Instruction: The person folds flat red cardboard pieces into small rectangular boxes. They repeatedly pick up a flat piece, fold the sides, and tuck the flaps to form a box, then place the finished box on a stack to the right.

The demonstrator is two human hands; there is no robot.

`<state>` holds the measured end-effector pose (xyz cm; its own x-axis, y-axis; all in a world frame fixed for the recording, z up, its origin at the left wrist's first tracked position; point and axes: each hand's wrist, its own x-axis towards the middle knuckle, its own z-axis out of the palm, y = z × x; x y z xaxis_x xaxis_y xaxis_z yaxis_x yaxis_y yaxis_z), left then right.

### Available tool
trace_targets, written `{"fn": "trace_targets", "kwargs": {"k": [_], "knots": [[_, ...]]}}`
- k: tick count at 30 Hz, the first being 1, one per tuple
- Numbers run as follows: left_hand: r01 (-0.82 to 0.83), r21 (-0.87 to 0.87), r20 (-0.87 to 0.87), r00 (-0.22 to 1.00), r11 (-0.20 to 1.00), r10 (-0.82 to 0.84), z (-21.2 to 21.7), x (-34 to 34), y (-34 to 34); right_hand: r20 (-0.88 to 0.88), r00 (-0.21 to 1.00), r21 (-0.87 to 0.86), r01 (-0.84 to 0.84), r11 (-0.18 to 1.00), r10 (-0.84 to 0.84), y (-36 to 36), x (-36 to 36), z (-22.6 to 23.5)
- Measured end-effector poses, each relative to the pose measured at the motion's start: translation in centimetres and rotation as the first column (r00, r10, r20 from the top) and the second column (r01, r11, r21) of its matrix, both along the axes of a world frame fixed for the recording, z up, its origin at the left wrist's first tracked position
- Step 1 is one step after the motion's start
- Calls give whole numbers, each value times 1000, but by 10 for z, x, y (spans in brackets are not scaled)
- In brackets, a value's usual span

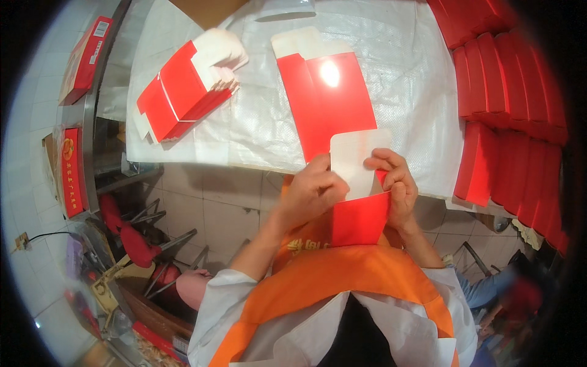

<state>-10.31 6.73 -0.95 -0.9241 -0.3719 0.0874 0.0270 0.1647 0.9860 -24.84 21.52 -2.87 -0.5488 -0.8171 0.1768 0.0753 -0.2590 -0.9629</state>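
A red folding carton (361, 220) is held upright against the front of my apron, its long white end flap (351, 153) standing up toward the table. My left hand (315, 186) is closed, fingers curled at the left edge of the carton's mouth beside the flap. On the other side, my right hand (395, 183) grips the carton's right edge, thumb outside and fingertips by the flap. Just beyond lies a flat, unfolded red carton blank (330, 98) with white tabs at its far end. The carton's inside is mostly hidden.
A strapped bundle of flat red cartons (183, 92) lies on the white-sheeted table (257, 122). Rows of red boxes (501, 79) fill the right side. At left are two more red boxes (85, 61) and stools (153, 220). A blurred person (507, 293) is at lower right.
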Motion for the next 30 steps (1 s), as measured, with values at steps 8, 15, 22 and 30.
{"fn": "trace_targets", "kwargs": {"k": [8, 15, 22, 30], "knots": [[-353, 355, -194, 878, 865, 438, -9, -4, 46, 301, 953, 71, 22, 997, -42, 0, 10, 2], [-329, 206, -201, 908, 921, 369, -5, -10, 40, 280, 959, -39, 49, 998, -36, -5, 15, -2], [-400, -44, -67, 915, 916, 397, 19, -18, 34, 162, 984, 102, 60, 993, -76, -5, 8, 18], [-362, -51, -60, 931, 931, 359, 10, -16, 30, 132, 990, 144, 38, 989, -57, -4, 7, 18]]}}
